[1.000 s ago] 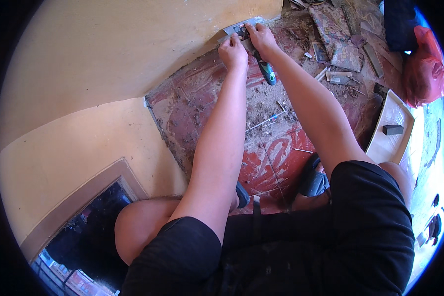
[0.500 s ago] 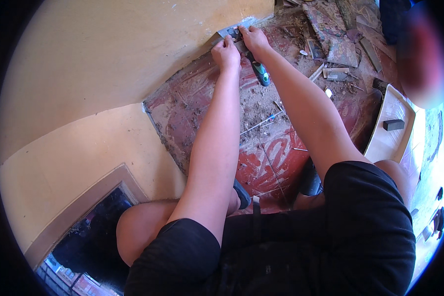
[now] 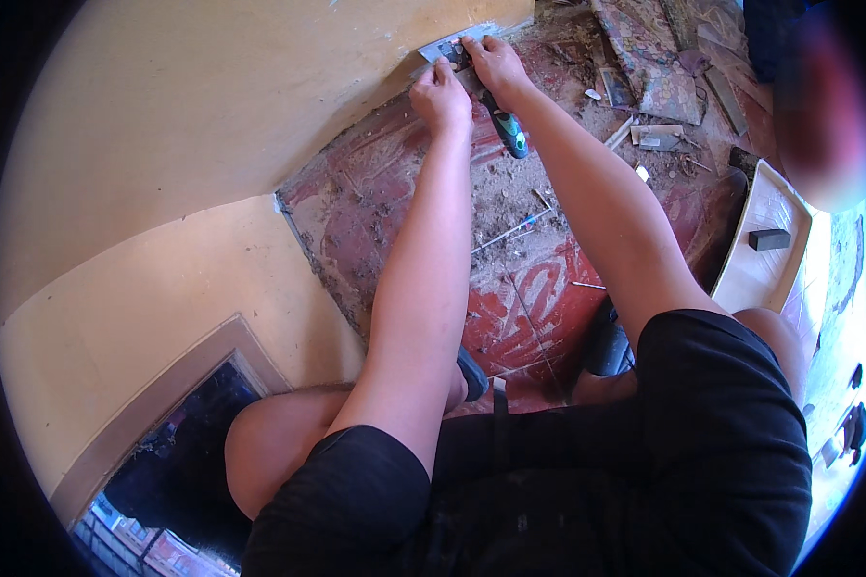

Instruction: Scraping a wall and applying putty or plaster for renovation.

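Note:
At the far end of my reach, both hands grip a wide-bladed scraper with a dark and green handle. Its grey metal blade lies against the foot of the yellowish wall. My left hand is closed at the blade's left side, thumb and fingers pinching near its edge. My right hand is closed at the right side of the head, fingers pressed on top of it. The handle hangs down between my forearms, toward me, with neither hand around it. My fingers partly hide the head.
Dirt and scrapings cover the red floor. A thin stick lies there. At the upper right are debris and a patterned torn sheet. A pale tray holding a dark block stands at right, near a blurred person.
The scraper blade has shifted slightly up the wall, and more of its face shows. Both hands keep their hold; my right hand has moved a little to the right.

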Demonstrator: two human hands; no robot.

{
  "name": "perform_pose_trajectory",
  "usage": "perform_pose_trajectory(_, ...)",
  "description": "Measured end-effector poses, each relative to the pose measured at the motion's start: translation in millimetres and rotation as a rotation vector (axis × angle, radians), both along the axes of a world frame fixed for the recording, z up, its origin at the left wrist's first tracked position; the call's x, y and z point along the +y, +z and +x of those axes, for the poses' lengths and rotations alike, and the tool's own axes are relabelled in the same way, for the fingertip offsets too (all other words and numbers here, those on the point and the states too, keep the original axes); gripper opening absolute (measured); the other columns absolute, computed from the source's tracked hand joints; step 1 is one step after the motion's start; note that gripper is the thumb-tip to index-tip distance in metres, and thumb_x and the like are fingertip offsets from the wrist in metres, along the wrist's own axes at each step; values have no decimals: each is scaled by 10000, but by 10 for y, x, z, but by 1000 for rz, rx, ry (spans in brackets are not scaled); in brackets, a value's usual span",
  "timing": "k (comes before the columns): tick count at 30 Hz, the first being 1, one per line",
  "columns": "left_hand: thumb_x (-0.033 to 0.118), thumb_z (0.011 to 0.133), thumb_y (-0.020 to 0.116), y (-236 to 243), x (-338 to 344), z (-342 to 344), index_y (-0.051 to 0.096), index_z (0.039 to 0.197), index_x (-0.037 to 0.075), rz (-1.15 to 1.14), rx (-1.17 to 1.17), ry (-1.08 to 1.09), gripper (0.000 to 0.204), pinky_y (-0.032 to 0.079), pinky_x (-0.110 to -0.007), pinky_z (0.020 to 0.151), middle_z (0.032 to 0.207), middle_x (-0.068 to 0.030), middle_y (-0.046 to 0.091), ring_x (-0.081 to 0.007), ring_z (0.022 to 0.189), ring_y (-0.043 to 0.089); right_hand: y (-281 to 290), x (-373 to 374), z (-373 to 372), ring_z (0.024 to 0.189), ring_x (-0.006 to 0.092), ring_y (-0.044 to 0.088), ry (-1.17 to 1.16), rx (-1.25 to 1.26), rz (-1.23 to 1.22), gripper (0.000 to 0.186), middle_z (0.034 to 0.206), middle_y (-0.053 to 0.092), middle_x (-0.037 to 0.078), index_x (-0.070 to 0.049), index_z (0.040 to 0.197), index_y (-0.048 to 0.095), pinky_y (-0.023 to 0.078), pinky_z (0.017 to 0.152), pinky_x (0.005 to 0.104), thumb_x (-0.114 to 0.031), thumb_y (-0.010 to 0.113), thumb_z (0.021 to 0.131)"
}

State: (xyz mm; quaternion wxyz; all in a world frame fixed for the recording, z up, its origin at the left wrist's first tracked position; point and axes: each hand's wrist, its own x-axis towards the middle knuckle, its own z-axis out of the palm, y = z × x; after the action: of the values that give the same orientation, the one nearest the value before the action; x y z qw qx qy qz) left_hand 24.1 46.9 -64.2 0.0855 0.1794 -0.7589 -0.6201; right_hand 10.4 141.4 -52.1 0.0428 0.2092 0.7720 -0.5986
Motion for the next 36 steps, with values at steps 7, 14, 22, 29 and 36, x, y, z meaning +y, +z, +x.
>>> perform_pose_trajectory(7,182,896,515,112,-33,106,642,878,-76,-191,-24,0,287,456,-281,557,708,-69,637,-110,594,543,-75,-74,57,951,361,580,-17,-33,-134,478,993,596,251,29,970,582,445,797,403,-426,510,839)
perform_pose_trajectory(14,176,892,523,6,-38,-27,644,775,-46,-16,-14,31,279,435,-276,427,624,-51,587,-105,500,519,28,-67,-14,953,347,588,1,-115,-54,467,1004,602,244,28,996,587,454,804,393,-401,510,829)
perform_pose_trajectory(22,181,877,551,106,33,-71,627,743,-59,-152,41,-17,286,412,-276,424,571,-39,551,-94,475,484,-115,47,-151,916,326,606,-29,-120,-128,455,971,617,232,38,963,606,465,785,380,-386,508,832)
perform_pose_trajectory(29,186,875,547,233,-12,0,647,760,-52,-97,13,31,283,414,-289,466,593,-59,580,-100,507,499,150,-19,-23,896,343,603,30,-66,-100,475,917,617,250,48,922,598,455,782,390,-409,501,839)
perform_pose_trajectory(36,186,871,540,173,-54,136,661,810,-41,-323,-43,-3,265,454,-325,596,662,-79,627,-156,605,568,11,-85,129,895,336,606,-51,9,-47,460,918,617,245,36,935,593,458,768,397,-408,515,839)
